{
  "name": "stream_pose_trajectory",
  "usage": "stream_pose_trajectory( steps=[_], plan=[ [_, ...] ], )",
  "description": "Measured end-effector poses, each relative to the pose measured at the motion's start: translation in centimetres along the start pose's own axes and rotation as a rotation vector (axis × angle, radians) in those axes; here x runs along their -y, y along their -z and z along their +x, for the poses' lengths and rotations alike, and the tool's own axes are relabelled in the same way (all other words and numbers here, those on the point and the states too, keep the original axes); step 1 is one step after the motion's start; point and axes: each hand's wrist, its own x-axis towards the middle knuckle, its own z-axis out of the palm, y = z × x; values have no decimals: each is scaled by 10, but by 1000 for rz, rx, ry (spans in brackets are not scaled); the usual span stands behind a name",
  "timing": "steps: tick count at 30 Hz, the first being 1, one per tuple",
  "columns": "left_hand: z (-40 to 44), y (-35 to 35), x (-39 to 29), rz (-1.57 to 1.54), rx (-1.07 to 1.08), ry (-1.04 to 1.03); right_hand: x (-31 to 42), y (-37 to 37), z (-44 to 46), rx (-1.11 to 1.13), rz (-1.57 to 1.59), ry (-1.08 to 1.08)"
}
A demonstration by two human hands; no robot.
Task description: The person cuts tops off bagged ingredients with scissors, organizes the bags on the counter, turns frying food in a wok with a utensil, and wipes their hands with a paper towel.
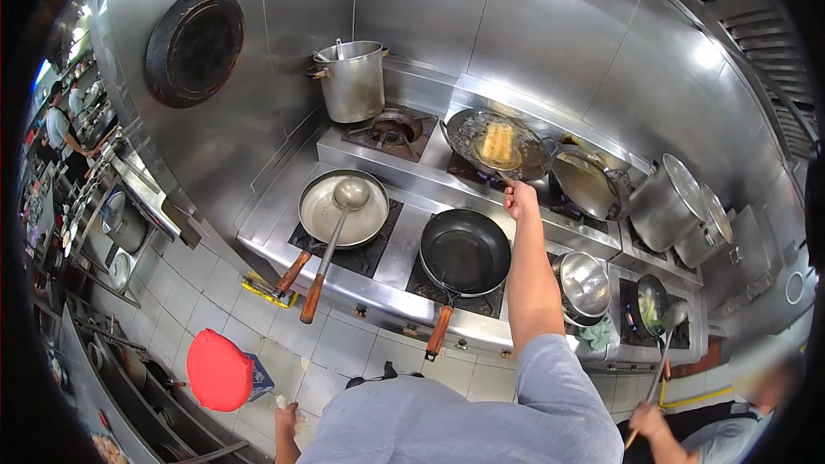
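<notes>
My right hand (520,198) reaches over the stove and is closed around the end of a thin utensil (505,179). Its working end is hard to make out. It points into a wok (468,125) of bubbling oil on the back burner, where golden fried food (499,146) lies. Low on the left, my left hand (286,419) is closed on a small whitish thing (281,401) whose kind I cannot tell. Nearby are a red round-topped object (219,369) and a blue box (261,376).
In front sit a pan (325,216) with a ladle (351,193) across it and a black frying pan (464,251). Stockpots (353,86) stand at the back left and right. A co-worker (730,430) at lower right holds a long ladle over a wok of greens (649,302).
</notes>
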Motion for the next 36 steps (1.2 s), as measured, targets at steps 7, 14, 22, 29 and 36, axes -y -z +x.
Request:
stream_pose_trajectory(
  steps=[7,14,22,29,36],
  plan=[
    [-4,25,32,260,123,-63,-21,9,-19,-11,-86,111],
    [25,39,47,279,184,-71,-21,1,-56,127,199,59],
    [55,21,-24,451,148,-32,-81,22,-187,155,124,301],
    [101,-13,-82,675,390,3,-359,178,-300,-247,-159,-181],
    [132,-109,-112,630,596,-252,-502,225,-429,-238,-347,-744]
  ],
)
